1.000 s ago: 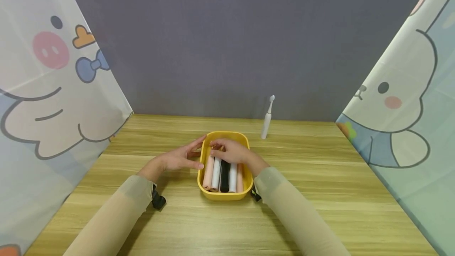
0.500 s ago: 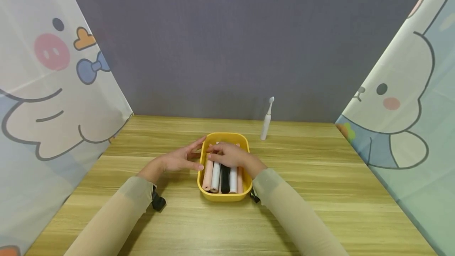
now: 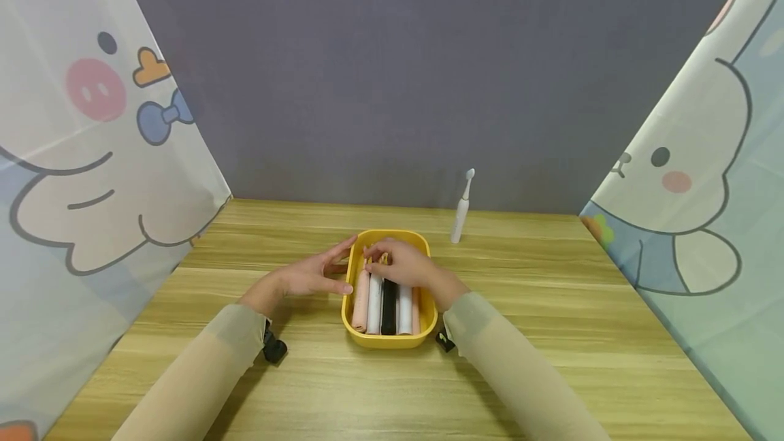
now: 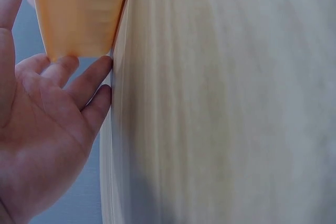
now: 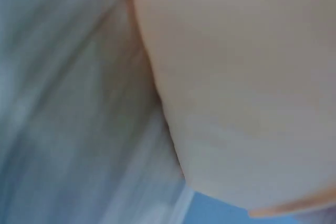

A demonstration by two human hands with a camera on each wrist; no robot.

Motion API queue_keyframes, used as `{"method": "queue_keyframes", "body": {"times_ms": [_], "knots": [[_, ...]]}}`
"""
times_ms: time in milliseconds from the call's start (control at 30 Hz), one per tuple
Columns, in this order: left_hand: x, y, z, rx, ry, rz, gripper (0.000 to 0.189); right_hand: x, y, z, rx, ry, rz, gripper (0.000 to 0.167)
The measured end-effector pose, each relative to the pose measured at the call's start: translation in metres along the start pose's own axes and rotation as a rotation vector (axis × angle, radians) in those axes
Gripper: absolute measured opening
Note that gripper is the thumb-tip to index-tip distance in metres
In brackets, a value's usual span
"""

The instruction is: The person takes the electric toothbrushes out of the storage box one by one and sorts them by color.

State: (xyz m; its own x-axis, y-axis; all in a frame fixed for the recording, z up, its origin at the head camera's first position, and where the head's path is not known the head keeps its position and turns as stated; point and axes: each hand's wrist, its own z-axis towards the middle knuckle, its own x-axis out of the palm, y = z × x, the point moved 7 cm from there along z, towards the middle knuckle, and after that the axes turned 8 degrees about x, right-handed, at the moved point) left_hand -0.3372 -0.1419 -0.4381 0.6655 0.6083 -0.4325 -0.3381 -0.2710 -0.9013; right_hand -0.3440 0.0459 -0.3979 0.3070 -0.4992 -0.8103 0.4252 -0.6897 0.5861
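A yellow bin [image 3: 392, 343] holds several rolls side by side: a pink roll [image 3: 360, 305], a white roll [image 3: 374, 305], a black roll [image 3: 388, 308], another white roll [image 3: 405, 312] and a pink edge on the right. Inside its far half, my right hand [image 3: 401, 263] reaches over the rolls' far ends with bent fingers; thumb and fingertips are apart near the left pink roll. My left hand [image 3: 309, 274] spreads its fingers against the bin's left wall; the left wrist view shows fingertips touching the orange-looking wall [image 4: 81, 14]. Blurred pale surfaces fill the right wrist view, without clear fingers.
A white electric toothbrush [image 3: 459, 220] stands upright behind the bin, to its right. The wood-grain table [image 3: 520, 318] meets a grey back panel [image 3: 392, 87]. Cartoon-printed sheets [image 3: 692, 189] flank it on both sides.
The left pink roll and its neighbours have straightened inside the bin. My right hand slid slightly left, then back right, over them. My left hand keeps its place at the wall.
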Motion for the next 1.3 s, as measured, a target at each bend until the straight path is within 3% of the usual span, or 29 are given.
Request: {"method": "queue_keyframes", "body": {"times_ms": [333, 733, 1300], "knots": [[0.000, 0.002, 0.001, -0.002, -0.003, -0.003, 0.119, -0.023, -0.011, -0.012, -0.028, -0.058, -0.249, 0.037], [0.000, 0.000, 0.001, -0.015, -0.007, 0.007, 0.118, -0.010, -0.026, -0.015, 0.020, 0.012, -0.404, 0.045], [0.000, 0.000, 0.002, -0.001, 0.003, -0.026, 0.118, -0.010, -0.028, -0.014, 0.019, -0.019, -0.397, 0.044]]}}
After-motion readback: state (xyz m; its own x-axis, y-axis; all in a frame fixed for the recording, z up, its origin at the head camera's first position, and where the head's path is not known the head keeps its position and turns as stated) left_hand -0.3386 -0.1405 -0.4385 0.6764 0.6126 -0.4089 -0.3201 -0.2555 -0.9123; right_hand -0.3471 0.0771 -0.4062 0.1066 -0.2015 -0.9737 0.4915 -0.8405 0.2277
